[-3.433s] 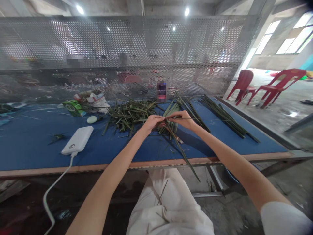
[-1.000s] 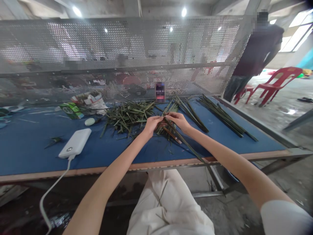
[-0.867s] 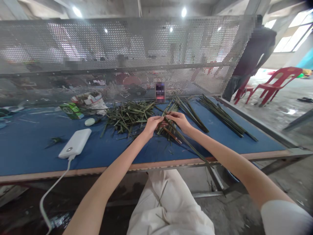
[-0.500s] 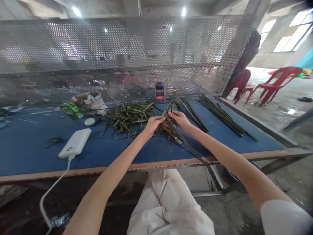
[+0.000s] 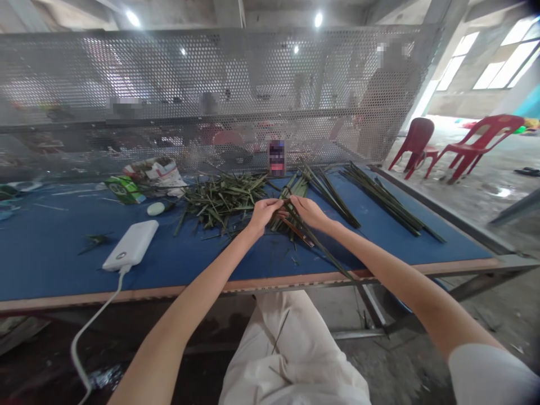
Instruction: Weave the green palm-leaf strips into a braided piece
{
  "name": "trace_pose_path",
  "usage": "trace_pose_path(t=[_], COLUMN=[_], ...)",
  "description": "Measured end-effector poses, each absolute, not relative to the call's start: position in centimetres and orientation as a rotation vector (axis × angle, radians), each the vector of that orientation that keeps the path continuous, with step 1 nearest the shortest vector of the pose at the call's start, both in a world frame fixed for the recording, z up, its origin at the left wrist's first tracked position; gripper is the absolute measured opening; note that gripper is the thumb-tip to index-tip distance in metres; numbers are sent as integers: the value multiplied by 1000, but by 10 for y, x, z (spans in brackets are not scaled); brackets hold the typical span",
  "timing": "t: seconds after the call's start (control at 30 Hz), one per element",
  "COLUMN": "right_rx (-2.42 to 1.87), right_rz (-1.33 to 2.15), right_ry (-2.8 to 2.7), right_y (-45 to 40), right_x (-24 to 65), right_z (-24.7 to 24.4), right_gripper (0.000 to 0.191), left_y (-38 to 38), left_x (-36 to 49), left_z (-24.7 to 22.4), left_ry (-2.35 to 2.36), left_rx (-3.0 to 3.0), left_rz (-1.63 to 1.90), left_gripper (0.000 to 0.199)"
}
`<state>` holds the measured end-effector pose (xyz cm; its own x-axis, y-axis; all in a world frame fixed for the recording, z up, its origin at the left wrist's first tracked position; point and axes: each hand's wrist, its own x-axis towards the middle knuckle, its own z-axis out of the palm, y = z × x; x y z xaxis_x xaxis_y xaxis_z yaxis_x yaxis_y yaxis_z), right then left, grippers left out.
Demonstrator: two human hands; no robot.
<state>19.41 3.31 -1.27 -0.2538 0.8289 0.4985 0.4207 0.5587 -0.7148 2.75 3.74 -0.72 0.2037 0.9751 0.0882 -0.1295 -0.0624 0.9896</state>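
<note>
My left hand (image 5: 266, 212) and my right hand (image 5: 310, 212) meet over the blue table (image 5: 236, 261), fingertips almost touching. Both are closed in a pinch on a long green leaf strip (image 5: 327, 253), whose tail slants down to the table's front edge. How the strip is folded between the fingers is too small to make out. Under the hands lie more flat leaf strips (image 5: 302, 185) and a narrow brownish tool or ruler (image 5: 304, 236), partly covered. Left of my left hand spreads a loose heap of cut leaf pieces (image 5: 225, 197).
Bundles of long leaf strips (image 5: 379, 197) lie to the right. A white power bank (image 5: 131, 245) with a cable, a green packet (image 5: 124, 189) and a pale oval object (image 5: 156, 208) are at left. A perforated metal screen (image 5: 236, 84) stands behind; red chairs (image 5: 481, 143) are beyond.
My right hand has moved slightly in and down towards my left, its fingers closing on the strip. The person behind the screen has shifted left. The left hand stays nearly still.
</note>
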Motion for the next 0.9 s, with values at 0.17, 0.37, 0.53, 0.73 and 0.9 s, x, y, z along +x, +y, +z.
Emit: trace_pose_path(t=[0.17, 0.37, 0.53, 0.73, 0.9], right_rx=[-1033, -978, -852, -929, -940], right_rz=[528, 612, 859, 1122, 1330], right_ry=[-2016, -1863, -1729, -1486, -1349], right_y=[31, 31, 29, 32, 36], right_x=[194, 189, 187, 192, 194], right_z=[-18, -18, -14, -13, -13], right_gripper=[31, 15, 24, 32, 31], left_y=[43, 42, 41, 40, 41], left_x=[25, 25, 23, 23, 24], left_z=[-10, -10, -7, -8, -10], left_ry=[956, 961, 947, 958, 936], left_rx=[1325, 1336, 1320, 1305, 1298], left_rz=[1161, 1174, 1235, 1220, 1186], left_gripper=[21, 21, 17, 19, 19])
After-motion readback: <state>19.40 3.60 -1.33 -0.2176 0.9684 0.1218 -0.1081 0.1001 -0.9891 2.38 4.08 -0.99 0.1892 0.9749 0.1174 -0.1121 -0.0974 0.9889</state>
